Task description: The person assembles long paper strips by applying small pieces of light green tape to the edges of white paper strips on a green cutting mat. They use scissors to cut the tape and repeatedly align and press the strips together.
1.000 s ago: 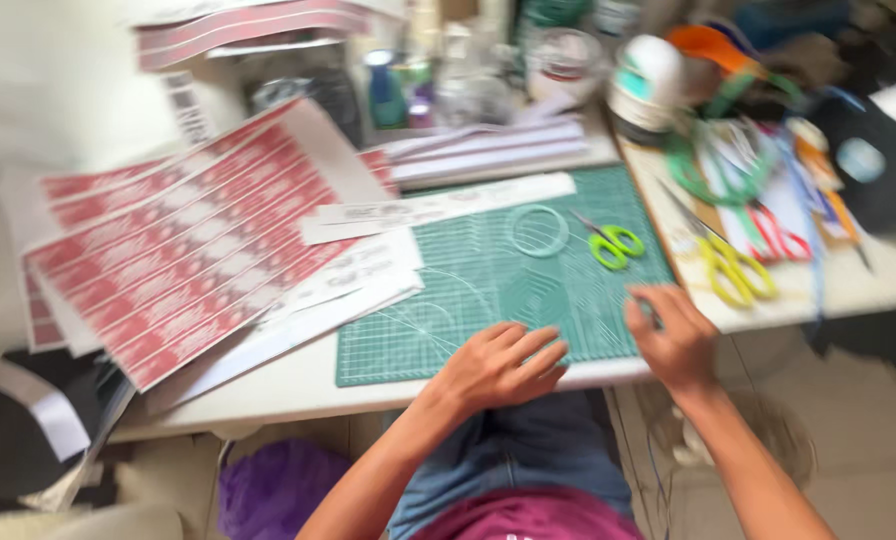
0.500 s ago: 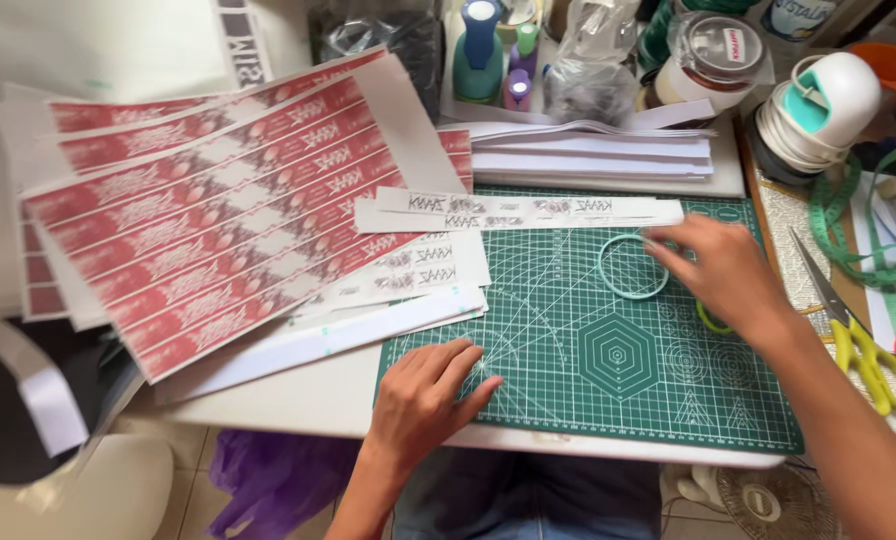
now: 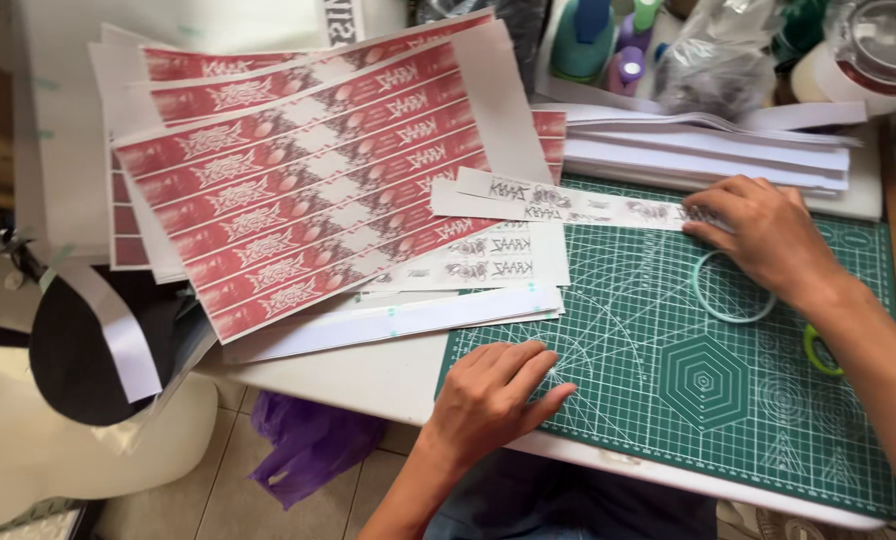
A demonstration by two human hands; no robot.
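White desk (image 3: 368,375), seen from above, carrying a green cutting mat (image 3: 688,400) printed with grid lines and a hexagon. Left of both hands, a fanned stack of sheets printed with red banded strips (image 3: 308,190) overlaps the desk's far left part; beneath its near edge lie plain white sheets (image 3: 408,315). Beyond the right hand, a pile of long white paper strips (image 3: 708,145) lies along the mat's far edge, with bottles and a clear bag behind it, too blurred to identify further. Left hand (image 3: 493,400): palm down, fingers loosely spread, resting flat on the mat's near-left corner and holding nothing. Right hand (image 3: 763,235): palm down, fingers extended and close together, fingertips pressing on the right end of a long white printed paper strip (image 3: 568,205), which lies across the mat's far-left edge, running leftward from that hand and overlapping the red sheets. Directly under the right hand's heel, a pale green ring (image 3: 733,295), possibly a tape roll, lies flat on the mat. Just beside the right wrist, a green scissor handle (image 3: 816,350) shows partly.
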